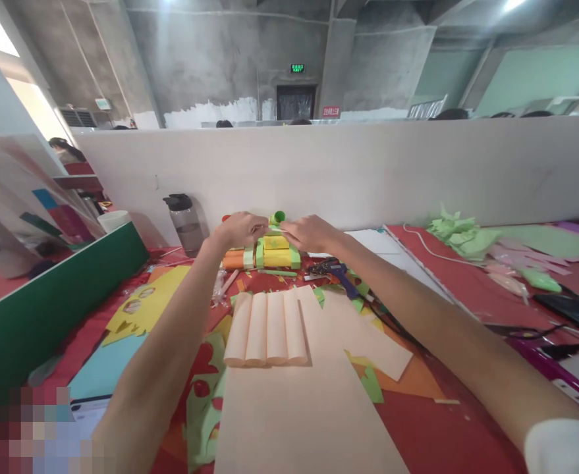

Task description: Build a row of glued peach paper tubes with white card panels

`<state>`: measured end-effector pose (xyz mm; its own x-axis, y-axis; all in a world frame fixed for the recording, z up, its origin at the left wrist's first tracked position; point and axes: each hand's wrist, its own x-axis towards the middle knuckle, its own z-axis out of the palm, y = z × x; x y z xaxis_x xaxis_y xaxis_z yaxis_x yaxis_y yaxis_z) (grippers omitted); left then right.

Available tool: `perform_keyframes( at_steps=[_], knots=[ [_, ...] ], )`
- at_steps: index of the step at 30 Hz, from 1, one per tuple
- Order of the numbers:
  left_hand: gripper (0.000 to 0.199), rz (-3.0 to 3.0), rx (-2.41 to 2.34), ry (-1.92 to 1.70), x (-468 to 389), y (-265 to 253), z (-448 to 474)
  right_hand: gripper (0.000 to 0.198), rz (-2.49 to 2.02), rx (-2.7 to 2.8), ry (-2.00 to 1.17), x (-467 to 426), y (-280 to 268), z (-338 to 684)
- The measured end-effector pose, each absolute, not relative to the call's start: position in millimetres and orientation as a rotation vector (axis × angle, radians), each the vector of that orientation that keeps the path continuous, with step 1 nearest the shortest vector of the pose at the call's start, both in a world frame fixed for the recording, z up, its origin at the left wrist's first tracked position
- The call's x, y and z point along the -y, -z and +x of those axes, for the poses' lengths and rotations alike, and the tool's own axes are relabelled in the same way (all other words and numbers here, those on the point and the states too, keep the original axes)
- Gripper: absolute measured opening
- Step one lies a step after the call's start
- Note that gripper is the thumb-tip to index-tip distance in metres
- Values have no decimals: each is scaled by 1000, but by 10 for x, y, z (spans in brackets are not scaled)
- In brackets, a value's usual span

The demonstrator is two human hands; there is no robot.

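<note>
My left hand and my right hand are both closed in a pinch, stretched out over the far side of the table. A thin pale strip seems to run between their fingertips; its kind is unclear. Just behind and below my hands sits a paper model of yellow, green and orange rolled tubes. Nearer to me, a row of several joined peach paper tubes lies on a large peach sheet, touched by neither hand.
A blue glue gun with a dark cord lies right of the model. Paper scraps cover the red tabletop. At the back left stands a water bottle; a green board edges the left side. A white partition runs behind.
</note>
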<state>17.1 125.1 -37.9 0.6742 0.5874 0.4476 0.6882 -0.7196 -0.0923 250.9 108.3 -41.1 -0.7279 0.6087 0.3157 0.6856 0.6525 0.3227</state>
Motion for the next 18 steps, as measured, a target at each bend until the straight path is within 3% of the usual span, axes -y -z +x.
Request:
perform_keyframes(
  at_steps=[5,11,15,18],
  knots=[
    [32,-2999,1113,381,-921,-3,176,30,-1151,2553,343,-693,338,2369],
    [58,-3199,1326,324,-730,-178,235,26,-1187,2775,21,-371,470,2319],
    [40,-3088,1524,-18,-766,7,150,27,-1116,3049,-87,-139,516,2399],
    [36,-3035,1554,-357,-838,259,75,42,-1129,3114,-114,100,492,2438]
  ],
)
